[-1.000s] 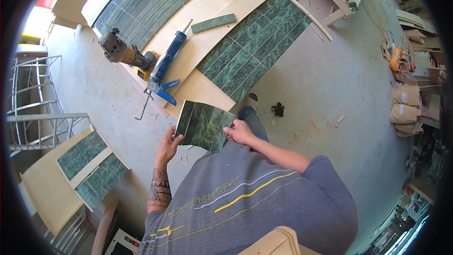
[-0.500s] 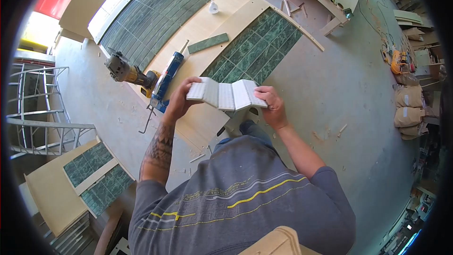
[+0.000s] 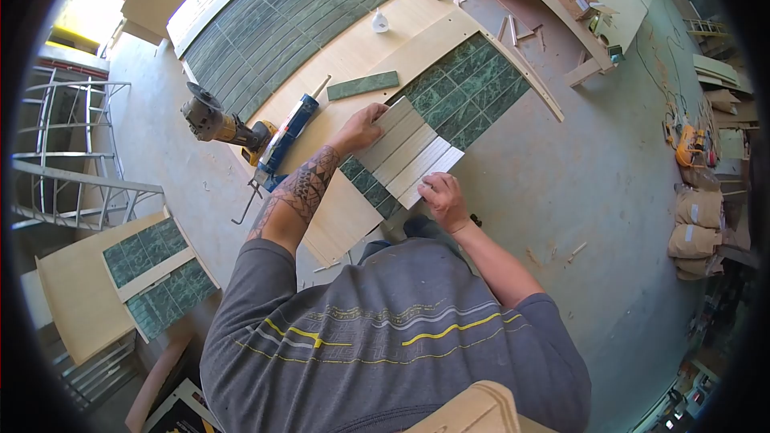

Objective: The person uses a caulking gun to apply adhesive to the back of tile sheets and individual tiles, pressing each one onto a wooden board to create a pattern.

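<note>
On a concrete workshop floor (image 3: 561, 160), a person bends over a long curved plywood panel (image 3: 353, 56) partly faced with green marble tiles (image 3: 473, 88). The fan of tiles (image 3: 405, 152), held up near the chest with its green faces showing a second ago and then flipped at mid-height, now lies pale ribbed back upward, low over the panel at the near end of the tiled patch. That drop suggests the stack has been brought to the spot where the tiling leaves off, and is being sorted or laid out there.

The left hand (image 3: 358, 128) clasps the far end of the fan, fingers curled over its edge. The right hand (image 3: 441, 196) pinches the near corner between thumb and fingers.

Just left of the hands a blue caulking gun (image 3: 282, 138) rests on the bare wood, beside a yellow-and-black power tool (image 3: 220, 122). Farther up lie a single loose green tile (image 3: 362, 85) and a small white nozzle (image 3: 379, 22).
</note>
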Tool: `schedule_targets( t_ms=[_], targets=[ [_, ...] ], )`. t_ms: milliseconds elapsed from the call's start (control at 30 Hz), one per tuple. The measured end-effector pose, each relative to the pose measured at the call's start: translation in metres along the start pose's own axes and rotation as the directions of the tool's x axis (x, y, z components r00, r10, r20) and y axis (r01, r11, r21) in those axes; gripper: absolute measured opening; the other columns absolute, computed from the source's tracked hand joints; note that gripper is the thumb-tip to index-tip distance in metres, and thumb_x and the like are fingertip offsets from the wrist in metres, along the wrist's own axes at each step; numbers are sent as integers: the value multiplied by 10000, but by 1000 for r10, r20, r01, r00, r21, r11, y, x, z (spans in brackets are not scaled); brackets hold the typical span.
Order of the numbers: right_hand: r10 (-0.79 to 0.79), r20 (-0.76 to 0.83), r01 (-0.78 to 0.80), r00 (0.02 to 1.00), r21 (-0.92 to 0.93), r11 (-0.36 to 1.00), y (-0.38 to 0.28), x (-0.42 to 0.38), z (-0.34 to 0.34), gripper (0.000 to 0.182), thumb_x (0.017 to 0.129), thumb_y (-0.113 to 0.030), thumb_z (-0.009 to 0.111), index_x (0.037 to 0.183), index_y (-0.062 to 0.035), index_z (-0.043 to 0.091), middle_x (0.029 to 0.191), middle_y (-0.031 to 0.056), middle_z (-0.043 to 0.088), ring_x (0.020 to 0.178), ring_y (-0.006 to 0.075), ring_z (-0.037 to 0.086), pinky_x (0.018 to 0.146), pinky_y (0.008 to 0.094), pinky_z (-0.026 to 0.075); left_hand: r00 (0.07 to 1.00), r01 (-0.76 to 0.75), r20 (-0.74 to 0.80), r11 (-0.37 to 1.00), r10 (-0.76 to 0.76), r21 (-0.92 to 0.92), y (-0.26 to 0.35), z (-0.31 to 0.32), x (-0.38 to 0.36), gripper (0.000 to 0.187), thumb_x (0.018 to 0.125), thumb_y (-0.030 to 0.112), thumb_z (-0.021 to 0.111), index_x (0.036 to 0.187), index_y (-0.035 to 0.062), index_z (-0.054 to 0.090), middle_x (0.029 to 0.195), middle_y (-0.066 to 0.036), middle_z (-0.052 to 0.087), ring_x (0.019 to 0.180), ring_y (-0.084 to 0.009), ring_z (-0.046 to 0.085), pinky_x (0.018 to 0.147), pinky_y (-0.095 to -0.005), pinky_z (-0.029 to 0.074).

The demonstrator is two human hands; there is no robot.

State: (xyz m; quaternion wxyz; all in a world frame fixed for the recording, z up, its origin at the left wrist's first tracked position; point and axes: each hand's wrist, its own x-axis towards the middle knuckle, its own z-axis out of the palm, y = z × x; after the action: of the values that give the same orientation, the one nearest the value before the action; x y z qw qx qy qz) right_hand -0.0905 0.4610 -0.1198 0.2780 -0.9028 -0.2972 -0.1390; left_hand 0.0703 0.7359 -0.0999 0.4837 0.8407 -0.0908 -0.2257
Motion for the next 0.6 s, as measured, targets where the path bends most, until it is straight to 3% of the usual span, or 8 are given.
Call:
schedule_targets(
  t_ms=[67, 167, 233, 367, 433, 500, 567, 600],
  targets=[
    [14, 7, -14, 1000, -11, 1000, 4, 5, 11, 196, 828, -107, 678, 1017, -131, 721, 1110, 54, 676, 1118, 275, 630, 968, 428, 507, 998, -1, -55, 999, 3, 46, -6, 0, 5, 552, 863, 56, 645, 1407, 17, 558, 1316, -182, 690, 1239, -271, 646, 1063, -375, 498],
    [23, 29, -23, 999, -24, 999, 4, 13, 24, 189, 836, -118, 670, 1017, -134, 722, 1107, 52, 675, 1140, 273, 626, 1006, 443, 481, 973, 166, -170, 985, -157, 42, -8, 2, 4, 502, 860, 57, 667, 1357, 24, 600, 1292, -199, 696, 1224, -313, 656, 1067, -388, 500],
    [15, 49, -13, 999, -27, 1000, 5, 15, 27, 186, 839, -123, 667, 1017, -134, 721, 1105, 53, 675, 1151, 272, 626, 1020, 449, 470, 955, 51, -295, 977, 12, 205, -24, 10, 5, 471, 861, 70, 700, 1324, 35, 620, 1256, -217, 688, 1192, -360, 656, 1056, -413, 509],
    [36, 86, -31, 996, -58, 998, 5, 12, 30, 177, 848, -122, 664, 1018, -127, 713, 1128, 67, 675, 1183, 283, 624, 1036, 458, 463, 896, 18, -436, 975, 82, 221, -25, 15, -25, 424, 871, 93, 723, 1284, 46, 643, 1232, -225, 665, 1169, -396, 646, 1038, -440, 519],
    [80, 99, -76, 992, -38, 996, 6, 9, 32, 165, 868, -112, 665, 1026, -115, 713, 1137, 84, 671, 1186, 293, 622, 1052, 460, 469, 704, -35, -693, 983, 152, 181, -27, 20, -55, 423, 878, 107, 735, 1283, 36, 634, 1229, -211, 637, 1144, -380, 635, 1013, -440, 518],
    [88, 93, -85, 992, -37, 996, 6, 6, 35, 163, 882, -100, 661, 1037, -102, 713, 1141, 96, 668, 1193, 306, 618, 1055, 462, 476, 511, 80, -860, 995, 17, 67, -36, 23, -105, 501, 872, 132, 761, 1321, -5, 587, 1261, -207, 605, 1201, -368, 574, 1048, -451, 471],
    [103, 82, -101, 991, -37, 994, 4, 3, 35, 162, 896, -88, 658, 1048, -90, 712, 1146, 107, 664, 1199, 319, 615, 1058, 463, 484, 252, 338, -965, 941, -70, 20, -63, 32, -154, 635, 851, 182, 797, 1369, -51, 512, 1288, -206, 570, 1257, -378, 493, 1104, -493, 380],
    [136, 104, -134, 985, -25, 991, 2, 2, 34, 173, 893, -73, 672, 1061, -82, 712, 1169, 114, 654, 1209, 337, 607, 1057, 465, 489, 180, 367, -959, 920, -218, -140, -81, 34, -176, 716, 843, 210, 811, 1416, -42, 463, 1338, -220, 536, 1309, -390, 450, 1134, -502, 351]
  ],
)
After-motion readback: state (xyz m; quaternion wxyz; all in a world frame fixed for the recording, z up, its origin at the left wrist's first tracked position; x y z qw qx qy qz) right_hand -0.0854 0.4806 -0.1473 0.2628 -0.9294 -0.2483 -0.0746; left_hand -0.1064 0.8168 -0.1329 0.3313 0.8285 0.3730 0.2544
